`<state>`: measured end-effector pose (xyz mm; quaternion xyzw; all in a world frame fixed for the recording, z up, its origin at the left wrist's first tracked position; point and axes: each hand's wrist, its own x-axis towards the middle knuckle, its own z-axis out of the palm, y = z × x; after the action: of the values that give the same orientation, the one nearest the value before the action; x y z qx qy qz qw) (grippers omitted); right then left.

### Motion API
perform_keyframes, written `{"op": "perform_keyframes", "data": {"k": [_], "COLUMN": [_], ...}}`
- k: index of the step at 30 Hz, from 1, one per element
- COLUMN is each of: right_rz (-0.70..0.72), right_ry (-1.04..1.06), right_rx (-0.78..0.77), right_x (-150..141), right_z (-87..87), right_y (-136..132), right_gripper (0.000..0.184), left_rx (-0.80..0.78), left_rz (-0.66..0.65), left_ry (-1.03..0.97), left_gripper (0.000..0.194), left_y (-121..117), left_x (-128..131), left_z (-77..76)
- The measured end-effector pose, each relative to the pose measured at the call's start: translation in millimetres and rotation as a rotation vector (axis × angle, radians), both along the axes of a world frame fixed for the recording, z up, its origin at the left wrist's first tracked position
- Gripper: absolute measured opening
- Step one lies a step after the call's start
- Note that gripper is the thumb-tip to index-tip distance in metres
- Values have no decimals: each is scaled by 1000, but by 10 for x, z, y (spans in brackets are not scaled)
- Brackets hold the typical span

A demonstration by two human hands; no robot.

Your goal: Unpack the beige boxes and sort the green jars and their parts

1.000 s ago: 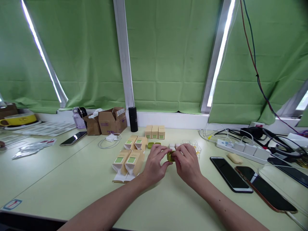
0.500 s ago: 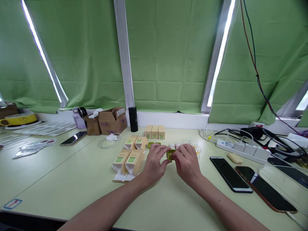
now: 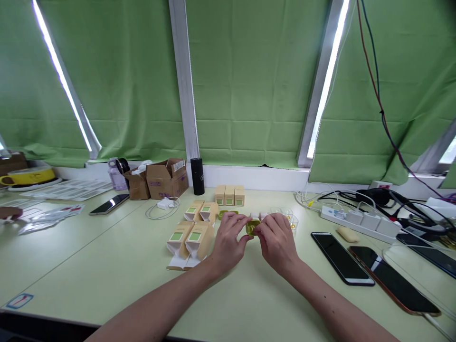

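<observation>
My left hand point(image 3: 231, 239) pinches a small olive-green rounded container point(image 3: 252, 226) between thumb and fingers, above the table. From the other side, my right hand point(image 3: 278, 241) closes its fingertips on the container's right edge; what lies under those fingertips is hidden. Just behind my left hand lie more green pieces point(image 3: 223, 213), partly covered. Beyond my right hand stand small clear boxes point(image 3: 292, 221) with gold-coloured bits inside. Left of my hands are several open tan cartons point(image 3: 200, 239) with green labels, their flaps spread toward me.
Tan cartons point(image 3: 230, 195) stand in a row at the back near a black bottle point(image 3: 197, 176) and a brown cardboard box point(image 3: 166, 179). Phones point(image 3: 341, 258) and a power strip point(image 3: 359, 221) with cables lie right. At the far left edge is another person's hand point(image 3: 10, 213).
Another person's hand has come in at the far left edge, by the plastic bags. The green container has tilted slightly between my fingers; my hands stay in nearly the same place.
</observation>
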<state>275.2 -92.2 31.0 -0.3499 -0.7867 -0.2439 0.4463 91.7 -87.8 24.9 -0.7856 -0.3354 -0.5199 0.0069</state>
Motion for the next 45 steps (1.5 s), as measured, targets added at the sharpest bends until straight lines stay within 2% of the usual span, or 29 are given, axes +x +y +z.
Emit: {"op": "perform_keyframes", "data": {"k": [8, 26, 31, 35, 41, 45], "right_rz": [8, -15, 0, 20, 22, -17], "right_ry": [26, 8, 12, 42, 111, 83], "right_rx": [13, -10, 23, 21, -90, -274], "right_x": [-11, -8, -44, -52, 60, 51], "right_z": [-17, -37, -9, 15, -25, -92], "right_y": [0, 12, -35, -59, 92, 328], "right_gripper": [20, 19, 20, 20, 17, 17], "left_rx": [39, 23, -17, -68, -208, -324], "left_rz": [37, 55, 124, 174, 231, 266], "left_ry": [14, 32, 17, -24, -216, -366], "left_gripper": [44, 44, 45, 44, 43, 42], "left_y": [24, 25, 112, 151, 196, 276], "left_x": [2, -3, -49, -90, -131, -169], "left_z": [-23, -33, -78, -49, 9, 10]}}
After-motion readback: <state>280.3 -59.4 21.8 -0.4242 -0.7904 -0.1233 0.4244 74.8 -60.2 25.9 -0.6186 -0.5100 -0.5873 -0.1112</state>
